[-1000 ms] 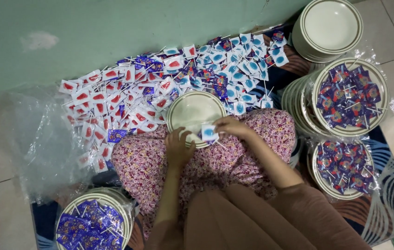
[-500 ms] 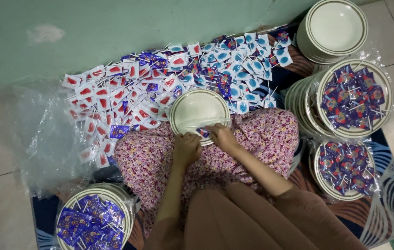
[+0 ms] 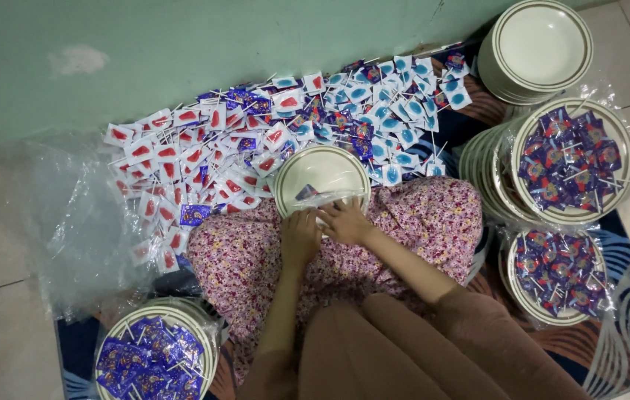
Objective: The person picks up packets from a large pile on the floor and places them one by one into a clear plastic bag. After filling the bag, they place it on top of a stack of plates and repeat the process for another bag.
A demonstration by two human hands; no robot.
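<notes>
A round cream plate [image 3: 321, 172] with a thin dark ring near its rim lies flat at the centre of the frame, on the flowered cloth. At its lower edge sits a small blue wrapped sweet [image 3: 306, 193] under clear plastic wrap [image 3: 324, 200].

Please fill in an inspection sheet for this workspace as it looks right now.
Surface: patterned rug on tiled floor; flowered cloth over the lap.
Job's things: cream plate at the lap's edge, a clear bag with a wrapped candy on its near rim.
Clutter: loose red candies and blue candies along the wall; three bagged plates of purple candies; empty plate stack; crumpled plastic.
Grips: left hand and right hand both on the bag.
Cables: nothing seen.
Surroundings: green wall, scuffed.
</notes>
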